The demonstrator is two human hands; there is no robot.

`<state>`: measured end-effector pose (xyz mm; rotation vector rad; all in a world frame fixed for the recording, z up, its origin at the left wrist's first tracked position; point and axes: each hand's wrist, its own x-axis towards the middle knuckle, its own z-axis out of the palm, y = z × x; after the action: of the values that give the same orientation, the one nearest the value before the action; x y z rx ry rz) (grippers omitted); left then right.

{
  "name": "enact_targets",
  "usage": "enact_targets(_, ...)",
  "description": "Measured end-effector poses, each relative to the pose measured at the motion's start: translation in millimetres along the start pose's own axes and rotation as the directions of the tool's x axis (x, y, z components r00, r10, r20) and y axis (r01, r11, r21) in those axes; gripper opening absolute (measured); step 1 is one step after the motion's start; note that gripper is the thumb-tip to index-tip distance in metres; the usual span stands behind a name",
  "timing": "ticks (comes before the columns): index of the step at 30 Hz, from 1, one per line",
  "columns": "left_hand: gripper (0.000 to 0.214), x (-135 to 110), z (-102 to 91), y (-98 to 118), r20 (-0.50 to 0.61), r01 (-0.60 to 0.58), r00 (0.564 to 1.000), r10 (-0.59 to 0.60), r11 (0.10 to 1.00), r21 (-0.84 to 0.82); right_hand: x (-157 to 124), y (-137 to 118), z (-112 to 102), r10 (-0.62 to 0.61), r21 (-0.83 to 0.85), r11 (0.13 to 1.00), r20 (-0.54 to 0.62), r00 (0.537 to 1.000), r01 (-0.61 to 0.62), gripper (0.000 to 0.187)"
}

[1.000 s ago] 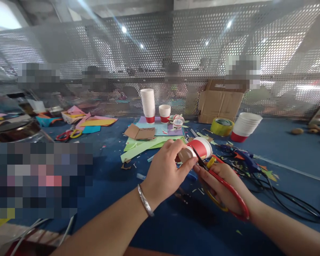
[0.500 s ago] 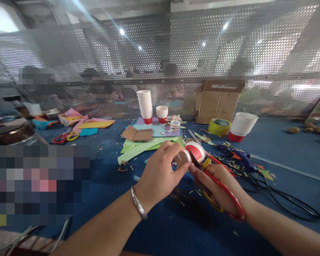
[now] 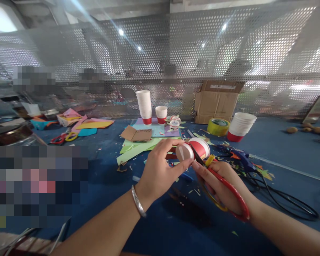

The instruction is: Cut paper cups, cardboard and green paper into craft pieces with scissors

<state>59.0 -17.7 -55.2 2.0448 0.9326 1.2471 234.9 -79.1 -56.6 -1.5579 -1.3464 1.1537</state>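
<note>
My left hand point(image 3: 160, 170) grips a red and white paper cup point(image 3: 194, 150) lying on its side, its base turned toward me. My right hand point(image 3: 224, 185) has its fingers through the red and yellow handles of a pair of scissors point(image 3: 221, 181). The dark blades point up at the cup's side and touch it. Both hands hover just above the blue table point(image 3: 162, 227). A silver bangle point(image 3: 137, 201) sits on my left wrist.
Behind the hands lie green paper sheets point(image 3: 138, 146), a cardboard piece point(image 3: 136, 134), a stack of cups point(image 3: 144, 106), a single cup point(image 3: 161, 113), yellow tape point(image 3: 216, 126), a tilted cup stack point(image 3: 240, 126) and a cardboard box point(image 3: 217, 101). A glue gun point(image 3: 241, 156) with black cable lies right. Other scissors point(image 3: 62, 137) lie left. A perforated screen closes the back.
The cup has been turned in my left hand, so its pale base now faces me more. The scissors stay against the cup's side. Both hands remain in nearly the same place.
</note>
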Motion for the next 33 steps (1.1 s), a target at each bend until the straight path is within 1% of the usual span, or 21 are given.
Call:
enact_targets(3, 0.046, 1, 4.7, -3, 0.012, 0.193, 0.981, -0.195, 0.961, -0.198, 3, 4, -2, -0.030, -0.035, 0.999, 0.019, 0.999, 0.030, 0.059)
enact_targets(5, 0.044, 1, 7.2, -6, 0.042, 0.288, 0.956, -0.289, 0.909, -0.300, 5, 6, -3, -0.064, -0.086, 0.994, 0.004, 0.998, 0.064, 0.060)
enact_targets(8, 0.041, 1, 9.8, -10, 0.094, 0.369, 0.928, -0.361, 0.852, -0.371, 8, 7, -4, -0.141, -0.214, 0.968, -0.029, 0.990, 0.132, 0.061)
enact_targets(10, 0.041, 1, 10.5, -13, 0.108, 0.384, 0.922, -0.372, 0.845, -0.371, 9, 9, -5, -0.228, -0.326, 0.924, -0.052, 0.972, 0.199, 0.060)
enact_targets(12, 0.040, 1, 9.9, -14, 0.104, 0.369, 0.929, -0.356, 0.864, -0.342, 11, 12, -6, -0.318, -0.422, 0.869, -0.072, 0.945, 0.260, 0.058)
enact_targets(14, 0.039, 0, 8.4, -14, 0.085, 0.329, 0.944, -0.318, 0.901, -0.284, 13, 16, -6, -0.369, -0.476, 0.830, -0.075, 0.926, 0.292, 0.055)
enact_targets(18, 0.037, 1, 5.0, -12, 0.052, 0.242, 0.970, -0.237, 0.956, -0.164, 16, 21, -6, -0.422, -0.518, 0.788, -0.062, 0.905, 0.332, 0.049)
enact_targets(23, 0.036, 1, 3.9, -12, 0.062, 0.187, 0.981, -0.183, 0.980, -0.066, 22, 29, -8, -0.465, -0.567, 0.741, -0.049, 0.884, 0.359, 0.045)
enact_targets(28, 0.036, 1, 4.5, -13, 0.054, 0.179, 0.983, -0.177, 0.983, -0.031, 26, 35, -8, -0.516, -0.626, 0.687, -0.064, 0.854, 0.368, 0.043)
enact_targets(31, 0.034, 1, 3.8, -11, 0.050, 0.149, 0.988, -0.147, 0.988, -0.036, 26, 35, -9, -0.551, -0.682, 0.636, -0.071, 0.832, 0.363, 0.046)
enact_targets(33, 0.033, 1, 3.4, -11, 0.041, 0.122, 0.992, -0.121, 0.992, -0.041, 27, 35, -9, -0.555, -0.696, 0.620, -0.062, 0.829, 0.362, 0.047)
